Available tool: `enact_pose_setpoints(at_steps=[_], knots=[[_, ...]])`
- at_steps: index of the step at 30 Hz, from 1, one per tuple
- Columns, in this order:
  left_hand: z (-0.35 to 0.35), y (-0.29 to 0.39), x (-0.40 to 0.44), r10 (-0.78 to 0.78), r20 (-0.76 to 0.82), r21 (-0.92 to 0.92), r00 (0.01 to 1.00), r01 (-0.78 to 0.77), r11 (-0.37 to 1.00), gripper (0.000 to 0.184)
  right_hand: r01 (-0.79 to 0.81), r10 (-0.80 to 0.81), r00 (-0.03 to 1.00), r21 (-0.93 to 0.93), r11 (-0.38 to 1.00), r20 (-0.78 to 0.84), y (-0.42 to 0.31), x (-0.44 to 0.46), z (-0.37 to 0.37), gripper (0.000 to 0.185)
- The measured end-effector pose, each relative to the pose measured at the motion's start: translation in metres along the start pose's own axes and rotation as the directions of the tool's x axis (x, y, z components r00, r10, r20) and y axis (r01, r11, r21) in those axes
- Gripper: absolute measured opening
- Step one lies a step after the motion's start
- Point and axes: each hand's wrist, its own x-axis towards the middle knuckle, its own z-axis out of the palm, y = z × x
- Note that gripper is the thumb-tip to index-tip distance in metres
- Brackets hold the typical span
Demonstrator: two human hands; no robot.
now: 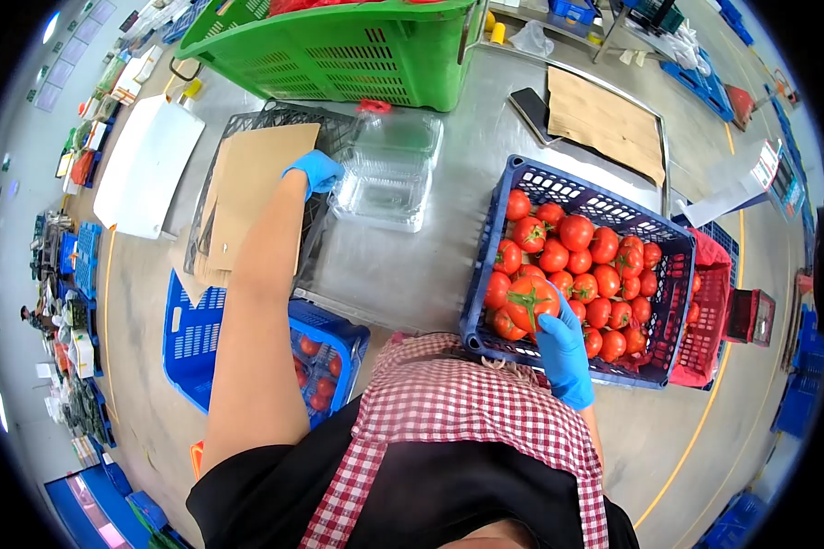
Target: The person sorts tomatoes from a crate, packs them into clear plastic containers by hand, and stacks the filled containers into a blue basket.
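Observation:
My left hand (316, 173), in a blue glove, closes on the left edge of a clear plastic clamshell box (382, 190). The box lies with its lid folded back on the metal table (366, 274), and no produce shows inside it. Over the near edge of a dark blue crate (581, 176), my right hand (566, 352), also gloved in blue, grips a large tomato (531, 305) with a green calyx. Many red tomatoes (604, 245) fill the crate beneath it. My left fingertips are partly hidden.
A green crate (339, 59) stands at the table's far side. Cardboard sheets (261, 192) rest on a black crate at left. A phone (531, 112) lies beside brown cardboard (604, 123). Below the table edge, a blue crate (188, 339) stands near packed tomatoes. A red crate (705, 320) is at right.

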Motion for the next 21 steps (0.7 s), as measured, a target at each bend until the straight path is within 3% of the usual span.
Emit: enact_pose_setpoints(at_steps=[14, 17, 21], knots=[[-0.003, -0.009, 0.001, -0.003, 0.002, -0.121, 1.0, 0.003, 0.993, 0.017, -0.033, 0.032, 0.999, 0.017, 0.999, 0.027, 0.003, 0.004, -0.003, 0.061], [-0.005, -0.001, -0.015, 0.011, 0.092, -0.11, 0.996, -0.001, 0.994, 0.02, -0.035, 0.034, 0.999, 0.033, 0.999, 0.032, 0.005, 0.005, -0.005, 0.061], [0.002, 0.01, -0.042, 0.145, 0.154, -0.323, 0.977, -0.089, 0.942, 0.023, -0.041, 0.039, 0.999, 0.054, 0.998, 0.032, 0.003, 0.004, -0.005, 0.06]])
